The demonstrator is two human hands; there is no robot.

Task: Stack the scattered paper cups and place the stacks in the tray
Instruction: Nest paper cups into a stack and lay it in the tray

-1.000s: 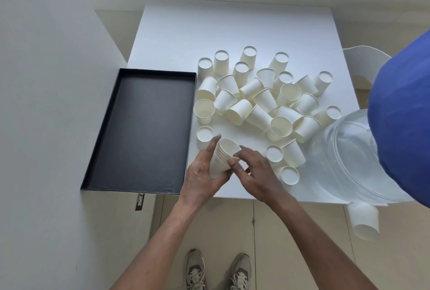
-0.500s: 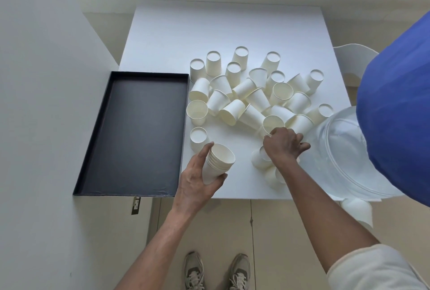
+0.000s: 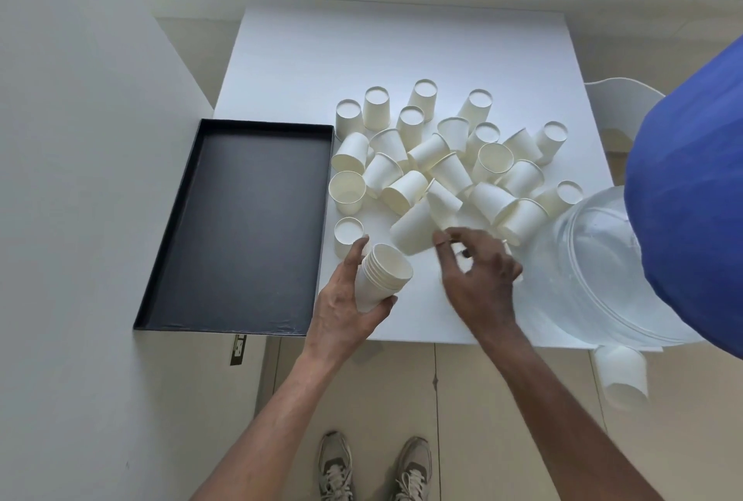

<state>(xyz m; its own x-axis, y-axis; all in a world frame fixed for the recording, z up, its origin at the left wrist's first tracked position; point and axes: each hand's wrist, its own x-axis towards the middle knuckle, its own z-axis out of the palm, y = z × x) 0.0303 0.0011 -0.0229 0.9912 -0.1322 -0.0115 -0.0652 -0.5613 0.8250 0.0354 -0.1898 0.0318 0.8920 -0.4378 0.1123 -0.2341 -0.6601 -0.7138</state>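
Entry one: a short stack of nested white paper cups [image 3: 382, 275], mouth tilting up and to the right, hovering just above the near edge of the white surface [image 3: 402, 50]. The left hand [image 3: 341, 303] is wrapping its fingers [image 3: 356, 259] and thumb round the stack's wall, offering the open mouth so the next cup can drop in.

Entry two: a single white paper cup [image 3: 414, 231], lying on its side just beyond that mouth. The right hand [image 3: 478, 279] appears to be pinching its wall between thumb and forefinger, the other fingers hanging loose. Blur is smudging the grip.

Entry three: the loose white paper cups [image 3: 450, 167], heaping behind, some upright, some inverted, some toppled, all waiting to be nested.

Entry four: a black rectangular tray [image 3: 257, 219], sitting just left of the heap and holding no stacks yet.

Entry five: a clear plastic tub [image 3: 595, 271], lying at the right.
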